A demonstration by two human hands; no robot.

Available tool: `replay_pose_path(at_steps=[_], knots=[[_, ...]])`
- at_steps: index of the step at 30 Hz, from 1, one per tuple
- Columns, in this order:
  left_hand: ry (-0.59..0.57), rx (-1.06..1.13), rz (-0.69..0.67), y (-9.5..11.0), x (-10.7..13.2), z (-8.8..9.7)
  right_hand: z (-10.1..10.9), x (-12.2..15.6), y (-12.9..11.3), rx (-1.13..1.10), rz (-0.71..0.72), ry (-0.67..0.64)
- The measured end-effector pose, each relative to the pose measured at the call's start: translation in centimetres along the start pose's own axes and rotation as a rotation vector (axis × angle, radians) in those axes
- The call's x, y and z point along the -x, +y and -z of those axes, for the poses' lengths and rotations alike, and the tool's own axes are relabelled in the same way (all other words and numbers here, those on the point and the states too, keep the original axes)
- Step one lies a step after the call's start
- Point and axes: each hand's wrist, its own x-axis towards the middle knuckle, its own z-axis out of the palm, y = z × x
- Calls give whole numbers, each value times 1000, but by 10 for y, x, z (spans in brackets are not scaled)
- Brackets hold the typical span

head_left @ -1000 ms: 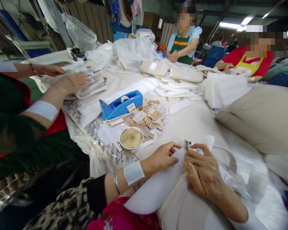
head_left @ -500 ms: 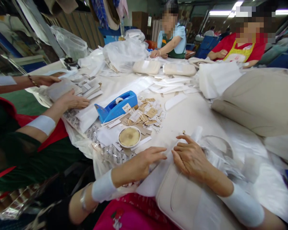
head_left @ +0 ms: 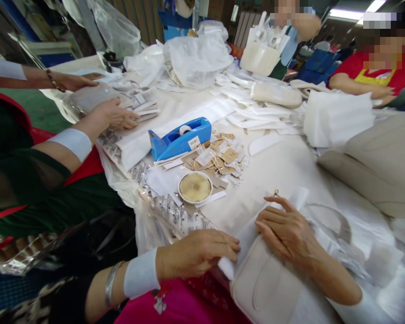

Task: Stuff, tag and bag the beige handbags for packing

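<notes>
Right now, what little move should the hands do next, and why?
Perhaps the left hand should draw the thin white sheet snug against the rounded beige bag with piped edges: that hand is at the sheet's edge, and the right hand lies over the bag, which may help steady it.

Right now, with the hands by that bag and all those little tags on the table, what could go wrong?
The thin white sheet might crease: the left hand is at its edge, beside the bag, and the right hand is over the bag's top.
The little tags lie in a loose heap with their strings overlapping, so they could tangle.
</notes>
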Motion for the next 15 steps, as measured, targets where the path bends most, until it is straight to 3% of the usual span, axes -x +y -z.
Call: replay_pose_path(at_steps=[10, 15], knots=[[179, -162, 324, 10, -30, -17, 11, 3, -6, -9, 86, 81], [223, -179, 388, 14, -52, -25, 11, 5, -6, 16, 73, 107]])
